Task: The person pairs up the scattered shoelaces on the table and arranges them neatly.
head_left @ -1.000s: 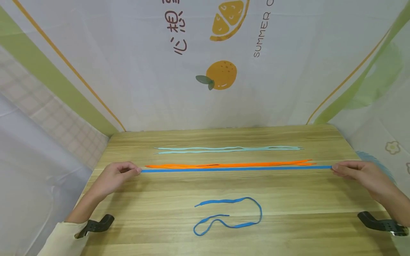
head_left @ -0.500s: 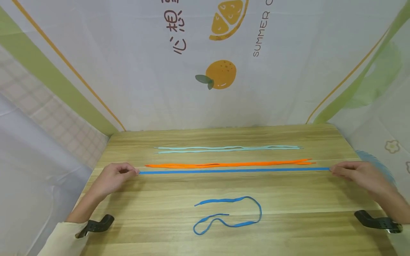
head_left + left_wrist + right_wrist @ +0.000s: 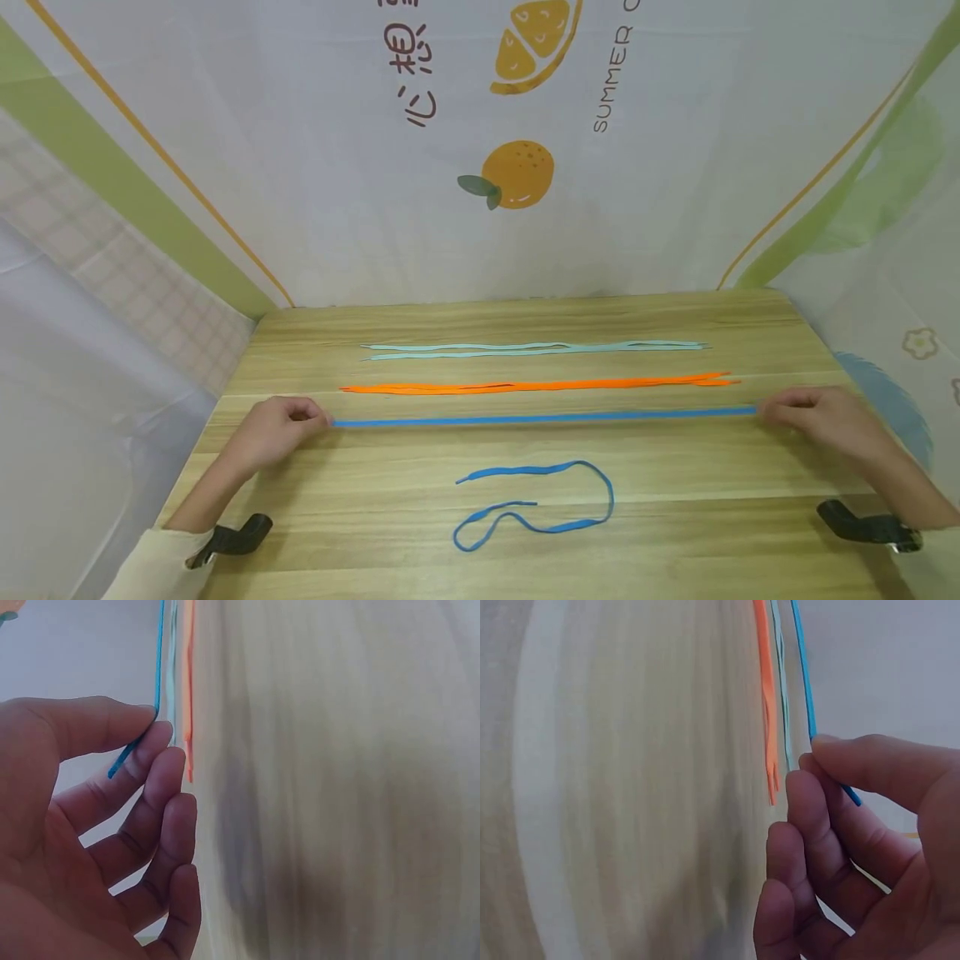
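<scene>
A blue shoelace [image 3: 547, 417] is stretched straight between my two hands. My left hand [image 3: 281, 429] pinches one end between thumb and forefinger; in the left wrist view a short tip of the blue shoelace [image 3: 124, 761] pokes out past the fingers. The other end is pinched by my right hand [image 3: 813, 417], and its tip sticks out below the thumb in the right wrist view. Just beyond the taut lace lie orange shoelaces [image 3: 540, 386], side by side and nearly straight. A second blue shoelace [image 3: 611, 492] lies in loose curves nearer to me.
Pale mint shoelaces [image 3: 487, 354] lie straight behind the orange ones. All of them are on a wood-grain table [image 3: 360, 533]. A white printed cloth [image 3: 360, 233] hangs along the table's far edge, with more cloth at both sides.
Both hands have drawn the taut blue shoelace toward me, away from the orange ones, widening the gap. The right hand has also moved a little inward. The other laces have stayed put.
</scene>
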Available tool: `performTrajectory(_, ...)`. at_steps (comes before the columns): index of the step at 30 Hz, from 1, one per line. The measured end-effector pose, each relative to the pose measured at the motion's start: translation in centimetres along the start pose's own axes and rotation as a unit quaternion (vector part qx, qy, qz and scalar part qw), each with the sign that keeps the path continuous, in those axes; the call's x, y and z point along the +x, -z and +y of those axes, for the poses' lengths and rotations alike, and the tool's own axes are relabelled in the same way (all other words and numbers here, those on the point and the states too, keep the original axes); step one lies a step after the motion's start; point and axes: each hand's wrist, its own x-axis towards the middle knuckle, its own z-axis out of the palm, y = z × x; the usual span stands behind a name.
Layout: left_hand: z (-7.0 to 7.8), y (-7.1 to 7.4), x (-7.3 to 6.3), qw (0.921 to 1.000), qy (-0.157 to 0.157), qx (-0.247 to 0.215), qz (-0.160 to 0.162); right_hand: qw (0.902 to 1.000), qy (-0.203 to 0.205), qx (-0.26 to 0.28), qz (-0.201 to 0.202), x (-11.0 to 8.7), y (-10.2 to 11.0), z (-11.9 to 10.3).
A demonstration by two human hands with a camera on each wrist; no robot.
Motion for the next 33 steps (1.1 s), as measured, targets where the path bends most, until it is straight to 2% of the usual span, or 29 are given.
performTrajectory(5,0.1,-0.6,-0.2,0.9999,-0.013,0.008,0.000,1.0000,0.003,0.002,0.009,-0.3,-0.7,-0.2)
performTrajectory(13,0.3,-1.3,-0.3,0.9997,-0.019,0.016,0.005,0.9999,-0.006,0.008,-0.007,-0.6,-1.3,-0.6)
performTrajectory(22,0.9,-1.7,-0.4,0.9998,-0.015,0.009,-0.004,1.0000,-0.007,0.003,0.002,-0.5,-2.0,-1.0)
performTrajectory(33,1.2,-2.1,-0.3,0.9994,-0.033,0.010,0.002,1.0000,-0.001,0.004,0.002,-0.4,-2.4,-1.5)
